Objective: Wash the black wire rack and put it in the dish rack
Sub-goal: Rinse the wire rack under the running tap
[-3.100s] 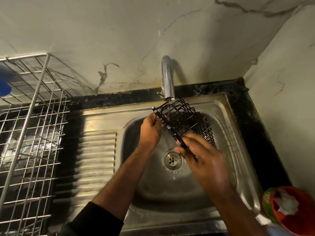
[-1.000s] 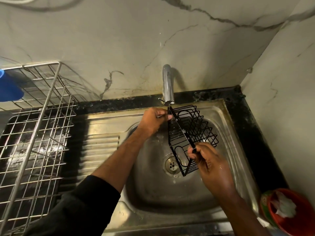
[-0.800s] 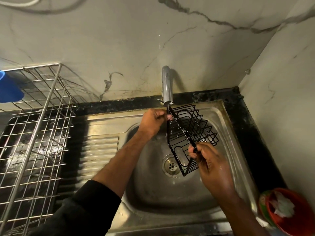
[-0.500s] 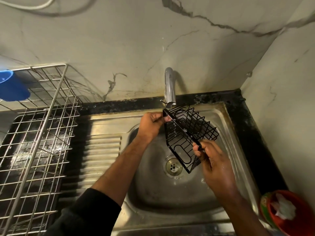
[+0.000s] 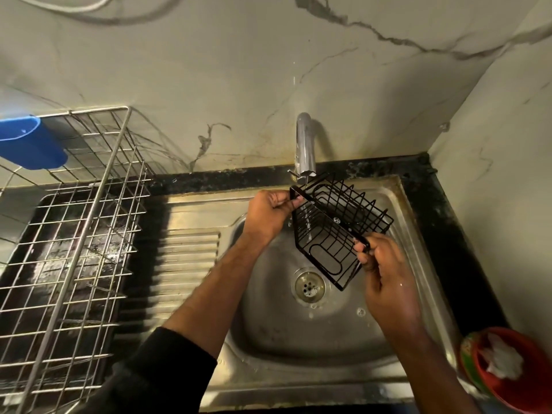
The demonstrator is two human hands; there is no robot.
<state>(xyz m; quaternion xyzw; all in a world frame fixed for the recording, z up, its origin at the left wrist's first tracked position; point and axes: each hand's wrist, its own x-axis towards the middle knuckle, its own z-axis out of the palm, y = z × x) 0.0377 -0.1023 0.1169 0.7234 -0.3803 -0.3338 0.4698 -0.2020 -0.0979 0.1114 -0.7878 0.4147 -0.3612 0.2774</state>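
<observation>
A small black wire rack (image 5: 336, 225) hangs tilted over the steel sink (image 5: 298, 333), just under the chrome tap (image 5: 305, 147). A thin stream of water runs from the spout through its wires. My left hand (image 5: 267, 215) grips the rack's upper left corner. My right hand (image 5: 380, 270) pinches the lower right end of its flat black bar. The silver wire dish rack (image 5: 71, 234) stands on the left side of the counter, apart from both hands.
A blue plastic cup (image 5: 30, 141) hangs on the dish rack's far left rim. The ribbed drainboard (image 5: 185, 264) lies between sink and dish rack. A red bowl (image 5: 513, 369) with white material sits at the right front corner. Marble walls close the back and right.
The rack has turned a little in my hands and shifted slightly under the tap. Both hands keep their hold on it.
</observation>
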